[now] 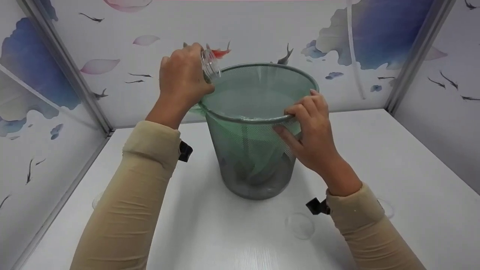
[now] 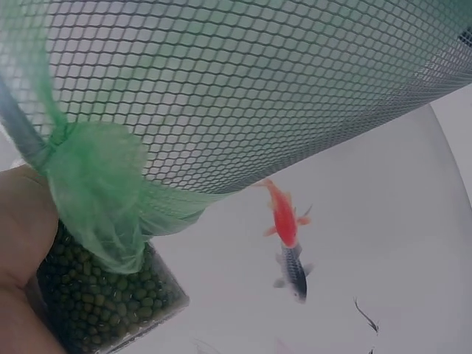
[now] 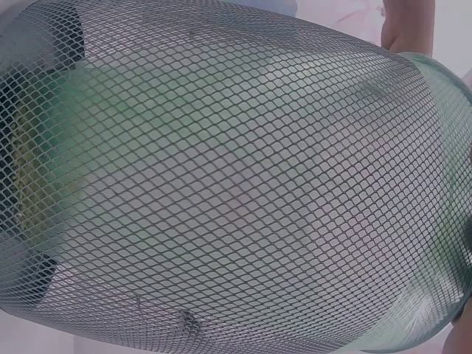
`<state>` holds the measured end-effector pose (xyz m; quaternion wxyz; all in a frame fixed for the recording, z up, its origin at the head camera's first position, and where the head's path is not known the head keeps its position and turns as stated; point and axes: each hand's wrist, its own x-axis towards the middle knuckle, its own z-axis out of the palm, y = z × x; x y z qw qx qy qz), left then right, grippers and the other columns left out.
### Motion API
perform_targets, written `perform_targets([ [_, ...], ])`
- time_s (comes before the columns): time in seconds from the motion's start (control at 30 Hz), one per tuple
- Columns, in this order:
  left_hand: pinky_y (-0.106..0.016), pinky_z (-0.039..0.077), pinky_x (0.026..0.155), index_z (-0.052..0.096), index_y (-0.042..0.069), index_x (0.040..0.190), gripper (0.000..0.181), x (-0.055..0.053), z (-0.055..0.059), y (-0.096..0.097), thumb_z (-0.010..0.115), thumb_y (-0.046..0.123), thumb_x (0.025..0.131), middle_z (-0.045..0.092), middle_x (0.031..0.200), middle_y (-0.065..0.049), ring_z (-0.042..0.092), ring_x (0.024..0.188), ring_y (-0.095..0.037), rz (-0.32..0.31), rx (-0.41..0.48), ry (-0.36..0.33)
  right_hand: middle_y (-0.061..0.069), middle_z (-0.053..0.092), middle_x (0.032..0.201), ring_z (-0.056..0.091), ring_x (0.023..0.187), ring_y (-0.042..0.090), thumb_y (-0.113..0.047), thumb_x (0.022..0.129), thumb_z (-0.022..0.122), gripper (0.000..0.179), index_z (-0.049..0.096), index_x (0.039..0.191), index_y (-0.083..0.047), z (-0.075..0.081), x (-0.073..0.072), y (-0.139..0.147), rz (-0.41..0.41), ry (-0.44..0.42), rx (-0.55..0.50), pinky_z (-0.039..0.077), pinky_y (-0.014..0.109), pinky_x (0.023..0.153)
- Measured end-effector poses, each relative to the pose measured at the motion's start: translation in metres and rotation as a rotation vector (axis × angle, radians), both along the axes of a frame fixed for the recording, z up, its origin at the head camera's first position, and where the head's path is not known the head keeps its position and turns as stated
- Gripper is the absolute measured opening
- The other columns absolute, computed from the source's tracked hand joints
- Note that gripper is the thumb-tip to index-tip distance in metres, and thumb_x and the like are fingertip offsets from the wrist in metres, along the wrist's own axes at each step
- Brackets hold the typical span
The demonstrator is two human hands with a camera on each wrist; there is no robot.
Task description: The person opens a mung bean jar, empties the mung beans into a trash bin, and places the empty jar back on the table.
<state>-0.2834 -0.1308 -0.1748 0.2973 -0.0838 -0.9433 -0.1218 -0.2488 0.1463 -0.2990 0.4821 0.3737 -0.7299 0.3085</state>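
My left hand (image 1: 183,77) grips a clear jar (image 1: 211,63) at the left rim of a grey mesh wastebasket (image 1: 257,189). Its threaded mouth faces right, towards the wastebasket's opening. Small green beans (image 2: 99,310) fill the part of the jar seen in the left wrist view. A thin green plastic bag (image 1: 258,90) lines the wastebasket and folds over the rim, with a bunched knot (image 2: 103,192) on the left side. On the near right, my right hand (image 1: 315,131) holds the rim and bag, fingers over the top and thumb outside.
The wastebasket stands on a white table (image 1: 232,232). A clear round lid (image 1: 300,226) lies in front of it, and another clear round piece (image 1: 388,208) shows beside the right sleeve. Printed panels (image 1: 255,33) with fish and petals enclose the table at the back and sides.
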Motion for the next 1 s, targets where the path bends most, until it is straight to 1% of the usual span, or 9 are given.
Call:
perform_targets([
  [0.13,-0.051,0.049,0.099,0.058,-0.001,0.142,0.068,-0.0048,-0.0036,0.0006,0.088,0.021,0.084,0.069,0.133,-0.019,0.063,0.121,-0.037,0.033,-0.069,0.006,0.013,0.052,0.094,0.047,0.098,0.034,-0.044,0.108,0.063,0.041,0.062,0.107,-0.003,0.0001,0.0001,-0.0004,0.0,-0.007,0.005,0.023,0.066,0.122],
  [0.27,-0.051,0.051,0.095,0.059,-0.002,0.137,0.063,-0.0082,-0.0049,0.0026,0.086,0.02,0.085,0.069,0.132,-0.02,0.064,0.119,-0.039,0.045,-0.138,0.026,0.013,0.052,0.094,0.046,0.098,0.034,-0.041,0.108,0.063,0.038,0.062,0.108,-0.003,0.0002,0.0003,0.0005,-0.003,-0.011,0.005,0.023,0.066,0.123],
  [0.33,-0.051,0.051,0.095,0.059,-0.002,0.137,0.062,-0.0087,-0.0055,0.0039,0.086,0.02,0.086,0.068,0.135,-0.021,0.064,0.12,-0.04,0.045,-0.163,0.038,0.013,0.052,0.094,0.046,0.098,0.034,-0.04,0.107,0.064,0.037,0.062,0.108,-0.003,0.0,0.0004,0.001,-0.002,-0.011,0.004,0.023,0.066,0.123],
  [0.47,-0.052,0.051,0.1,0.058,-0.002,0.141,0.064,-0.0086,-0.0065,0.0065,0.085,0.02,0.087,0.065,0.142,-0.021,0.063,0.125,-0.04,0.061,-0.209,0.048,0.013,0.051,0.094,0.046,0.097,0.034,-0.033,0.105,0.069,0.031,0.062,0.108,-0.003,-0.0004,0.0006,0.0014,0.0,-0.012,0.006,0.023,0.066,0.123],
  [0.57,-0.053,0.05,0.104,0.057,-0.002,0.144,0.066,-0.0083,-0.007,0.0076,0.085,0.019,0.087,0.065,0.143,-0.021,0.062,0.128,-0.041,0.07,-0.232,0.058,0.013,0.052,0.094,0.046,0.098,0.034,-0.028,0.103,0.072,0.028,0.062,0.108,-0.003,-0.0008,0.0005,0.0012,0.003,-0.009,0.006,0.023,0.066,0.123],
  [0.63,-0.053,0.05,0.105,0.057,-0.001,0.146,0.067,-0.0082,-0.0071,0.0077,0.085,0.017,0.088,0.065,0.143,-0.021,0.062,0.129,-0.041,0.067,-0.245,0.07,0.013,0.052,0.094,0.046,0.098,0.034,-0.03,0.103,0.072,0.029,0.062,0.108,-0.003,-0.0006,0.0001,0.0005,0.006,-0.006,0.003,0.023,0.066,0.123],
  [0.8,-0.053,0.05,0.104,0.056,-0.001,0.15,0.068,-0.0084,-0.008,0.0059,0.082,0.013,0.089,0.066,0.142,-0.022,0.062,0.128,-0.041,0.049,-0.264,0.103,0.013,0.051,0.093,0.046,0.097,0.034,-0.042,0.107,0.064,0.04,0.062,0.108,-0.003,-0.0003,-0.0006,-0.0016,0.005,-0.002,-0.002,0.023,0.066,0.123],
  [1.0,-0.053,0.05,0.105,0.056,0.0,0.151,0.066,-0.0092,-0.0104,0.0078,0.081,0.012,0.091,0.066,0.141,-0.022,0.062,0.127,-0.041,0.052,-0.287,0.12,0.013,0.052,0.093,0.046,0.098,0.035,-0.044,0.108,0.063,0.041,0.062,0.108,-0.002,-0.001,0.0003,-0.0004,0.001,-0.008,-0.001,0.023,0.065,0.123],
])
